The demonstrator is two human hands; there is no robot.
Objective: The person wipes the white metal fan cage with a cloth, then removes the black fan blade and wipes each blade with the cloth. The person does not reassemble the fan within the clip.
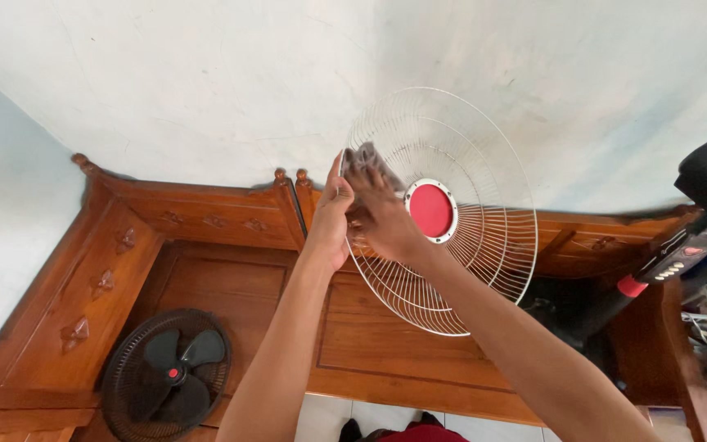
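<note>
Against white wall, round white wire fan guard with red hub (452,270) stands upright; left hand (330,219) clamps its left rim, right hand (382,217) presses grey cloth (367,157) on its wires.

We held up a round wire fan grille (460,245), white-silver with thin radial spokes and a red disc ringed in white at its centre, tilted slightly before the pale wall. A small grey cloth (367,157), crumpled, lay pressed against the grille's upper left spokes.
</note>
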